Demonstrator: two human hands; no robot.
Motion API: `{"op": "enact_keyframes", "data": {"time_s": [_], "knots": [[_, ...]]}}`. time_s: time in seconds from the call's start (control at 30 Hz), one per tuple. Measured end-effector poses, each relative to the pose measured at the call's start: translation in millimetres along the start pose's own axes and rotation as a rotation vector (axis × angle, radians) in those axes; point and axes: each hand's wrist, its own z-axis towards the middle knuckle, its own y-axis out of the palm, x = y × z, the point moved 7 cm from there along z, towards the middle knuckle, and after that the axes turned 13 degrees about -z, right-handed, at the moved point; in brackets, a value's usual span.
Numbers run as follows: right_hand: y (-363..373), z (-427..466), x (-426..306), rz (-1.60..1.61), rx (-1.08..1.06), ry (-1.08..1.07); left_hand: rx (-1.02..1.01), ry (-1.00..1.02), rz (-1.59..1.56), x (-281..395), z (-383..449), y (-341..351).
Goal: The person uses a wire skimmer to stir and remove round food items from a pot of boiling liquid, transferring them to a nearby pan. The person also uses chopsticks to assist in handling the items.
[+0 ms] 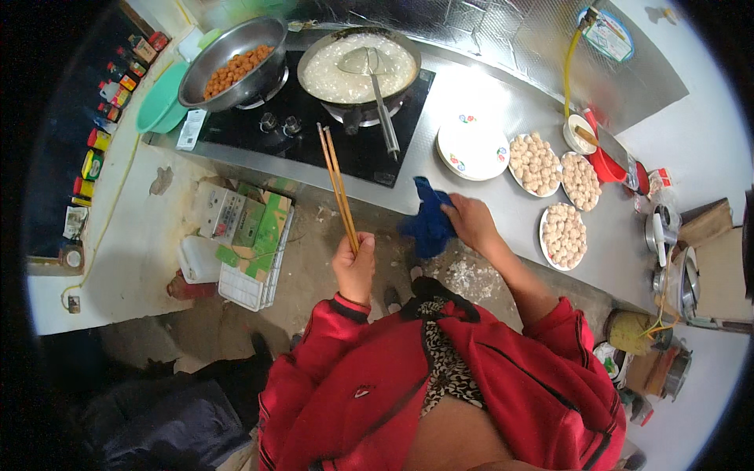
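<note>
Upright in my left hand point(354, 265) is a pair of wooden chopsticks point(339, 191), tips towards the hob. My right hand point(471, 221) grips a dark blue cloth point(429, 221) beside the counter's front edge. A wire skimmer point(383, 112) rests in the wok point(358, 65), which holds bubbling, foamy liquid on the black gas hob point(235, 132). Left of it, a tilted steel basin point(268, 44) holds browned balls point(238, 68). White plates point(471, 147) with flower prints are stacked right of the hob. Pale raw balls point(533, 165) fill several plates farther right.
A green plastic basin point(162, 103) stands left of the hob. At the counter's right are a small bowl point(580, 134), a red container point(607, 165) and a cleaver point(609, 141). Cartons point(235, 218) and a white rack point(241, 288) stand below. A dark-clothed person point(171, 412) is at lower left.
</note>
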Motion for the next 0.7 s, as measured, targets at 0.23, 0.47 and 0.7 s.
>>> {"op": "enact_keyframes", "data": {"time_s": [0.23,0.47,0.7], "knots": [[28,109,-7,-0.156,-0.051,-0.009,0.023,0.051,-0.051,26,40,20],[39,147,43,0.503,-0.068,0.171,0.006,0.109,-0.008,21,99,56],[43,157,37,1.255,-0.164,0.375,0.015,0.099,0.04,-5,130,84]]}}
